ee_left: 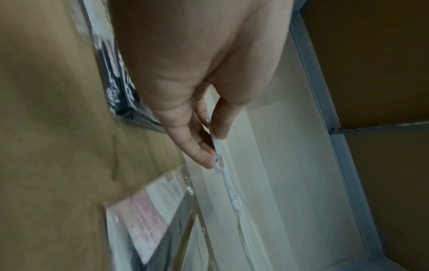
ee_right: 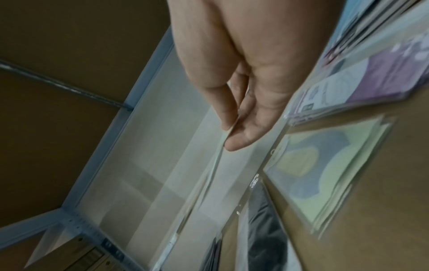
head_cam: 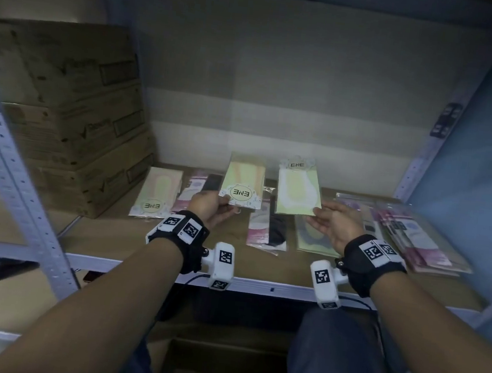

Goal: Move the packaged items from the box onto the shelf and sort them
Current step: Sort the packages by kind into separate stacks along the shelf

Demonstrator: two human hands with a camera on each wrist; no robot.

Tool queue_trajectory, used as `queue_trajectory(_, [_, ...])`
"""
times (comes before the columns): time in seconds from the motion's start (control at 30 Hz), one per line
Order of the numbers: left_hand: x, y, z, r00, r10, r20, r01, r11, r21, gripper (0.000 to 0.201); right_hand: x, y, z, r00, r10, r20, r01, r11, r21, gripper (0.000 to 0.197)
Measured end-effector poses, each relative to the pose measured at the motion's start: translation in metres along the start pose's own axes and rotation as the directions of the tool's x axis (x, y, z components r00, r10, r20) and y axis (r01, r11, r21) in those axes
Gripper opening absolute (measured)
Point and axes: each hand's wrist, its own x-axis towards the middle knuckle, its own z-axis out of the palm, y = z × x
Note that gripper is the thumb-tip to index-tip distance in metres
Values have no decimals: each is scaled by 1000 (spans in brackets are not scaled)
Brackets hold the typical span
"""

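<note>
Above the brown shelf [head_cam: 146, 245], the left hand [head_cam: 209, 205] pinches a yellow flat packet [head_cam: 242, 183]; the right hand [head_cam: 337, 222] pinches a pale-green flat packet [head_cam: 297, 192].

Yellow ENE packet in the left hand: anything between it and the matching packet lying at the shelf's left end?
Nothing visible. The yellow packet is held above the shelf; the matching packet lies uncovered, lower left.

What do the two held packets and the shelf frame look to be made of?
Both packets: glossy clear plastic sleeves over printed card, judging by glints and flat thin edges. Shelf frame: probably painted metal, pale, with punched slots.
</note>
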Motion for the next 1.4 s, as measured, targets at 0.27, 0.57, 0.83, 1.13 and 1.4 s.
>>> queue_trajectory(0.27, [5,-31,44,995,-76,64,78,996,-35,20,1,-7,-53,997,3,-79,-5,1000,-30,35])
queue_trajectory(0.57, [13,-47,56,993,-111,35,112,993,-43,32,-5,-7,-67,993,22,-117,-31,997,-77,36])
queue_trajectory(0.83, [16,-44,48,995,-90,33,91,996,-19,31,8,11,-52,970,103,-219,-152,963,-222,27])
queue_trajectory(1.13, [20,-43,32,998,-52,30,54,997,-49,31,16,20,-42,959,53,-280,-195,838,-509,17])
queue_trajectory(1.4, [17,-44,36,998,-57,37,59,996,-61,31,0,13,-36,977,-127,-173,-117,360,-926,15])
